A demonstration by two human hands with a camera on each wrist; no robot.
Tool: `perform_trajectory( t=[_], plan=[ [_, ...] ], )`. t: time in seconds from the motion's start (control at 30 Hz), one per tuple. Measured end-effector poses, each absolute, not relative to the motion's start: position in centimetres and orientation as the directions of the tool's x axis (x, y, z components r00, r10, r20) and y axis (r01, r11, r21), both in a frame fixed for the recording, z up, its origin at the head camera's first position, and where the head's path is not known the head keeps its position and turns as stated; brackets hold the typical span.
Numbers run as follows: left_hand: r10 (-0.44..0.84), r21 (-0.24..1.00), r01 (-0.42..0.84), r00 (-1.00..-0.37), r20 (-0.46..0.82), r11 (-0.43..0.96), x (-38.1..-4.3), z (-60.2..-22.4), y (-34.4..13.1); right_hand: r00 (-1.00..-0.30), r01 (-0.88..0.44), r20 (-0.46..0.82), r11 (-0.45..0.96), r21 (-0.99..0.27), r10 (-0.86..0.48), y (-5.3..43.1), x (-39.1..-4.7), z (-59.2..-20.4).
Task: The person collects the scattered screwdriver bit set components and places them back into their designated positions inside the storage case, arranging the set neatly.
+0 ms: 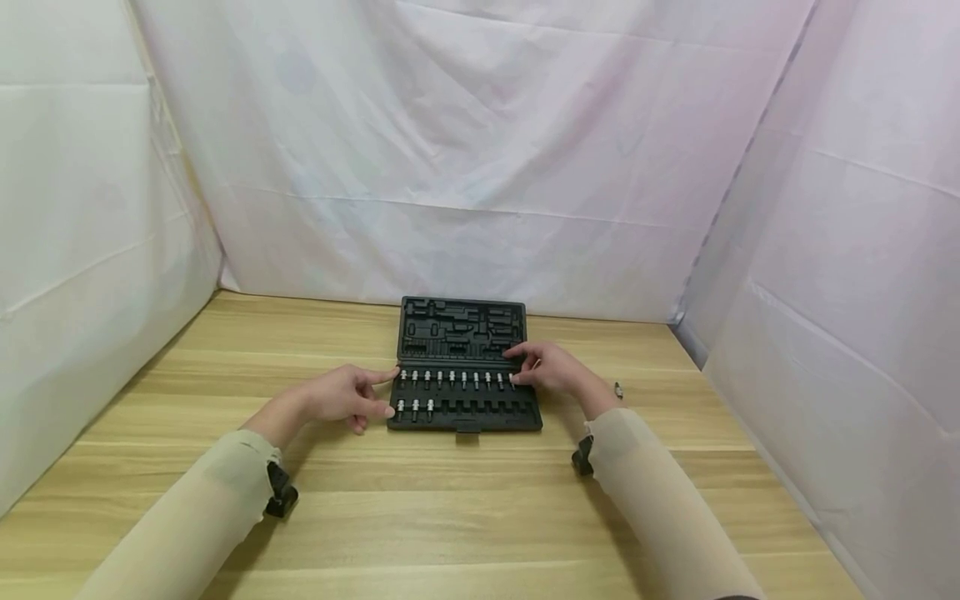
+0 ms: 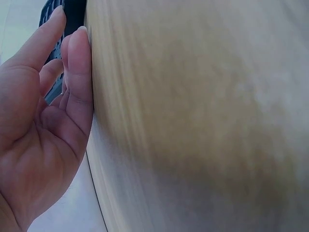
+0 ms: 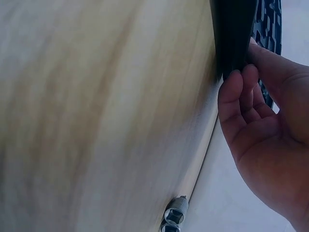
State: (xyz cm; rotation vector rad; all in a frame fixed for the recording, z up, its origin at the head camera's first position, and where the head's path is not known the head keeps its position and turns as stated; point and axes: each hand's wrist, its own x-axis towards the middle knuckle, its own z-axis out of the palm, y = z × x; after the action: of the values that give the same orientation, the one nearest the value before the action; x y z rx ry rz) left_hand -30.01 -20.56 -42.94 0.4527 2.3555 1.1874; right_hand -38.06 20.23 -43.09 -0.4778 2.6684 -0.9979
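A black plastic socket case [image 1: 480, 423] lies open on the table, its lid [image 1: 461, 302] leaning back behind the base. Several silver bit sockets [image 1: 452, 379] stand along the base's upper row, and three bit sockets [image 1: 416, 408] fill the left of the lower row. My left hand [image 1: 337, 396] is at the case's left edge, thumb and index finger stretched apart against it. At the right end of the upper row, my right hand [image 1: 555, 371] has its thumb at the last bit socket [image 1: 512, 378] and its index finger extended toward the lid.
Small metal sockets [image 3: 175, 212] sit on the wooden table [image 1: 480, 517], to the right of my right wrist. White cloth [image 1: 450, 167] hangs behind the table and along both sides. The case's front latch [image 1: 468, 437] sticks out toward me.
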Motion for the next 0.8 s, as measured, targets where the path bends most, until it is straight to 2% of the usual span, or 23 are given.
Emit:
perform_trajectory(
  t=[0.8],
  plan=[
    [0.493, 0.828, 0.062, -0.827, -0.270, 0.557, -30.12, -42.78, -20.46, -0.910, -0.183, -0.159, 0.713, -0.677, -0.384, 20.22, -37.90, -42.93]
  ],
)
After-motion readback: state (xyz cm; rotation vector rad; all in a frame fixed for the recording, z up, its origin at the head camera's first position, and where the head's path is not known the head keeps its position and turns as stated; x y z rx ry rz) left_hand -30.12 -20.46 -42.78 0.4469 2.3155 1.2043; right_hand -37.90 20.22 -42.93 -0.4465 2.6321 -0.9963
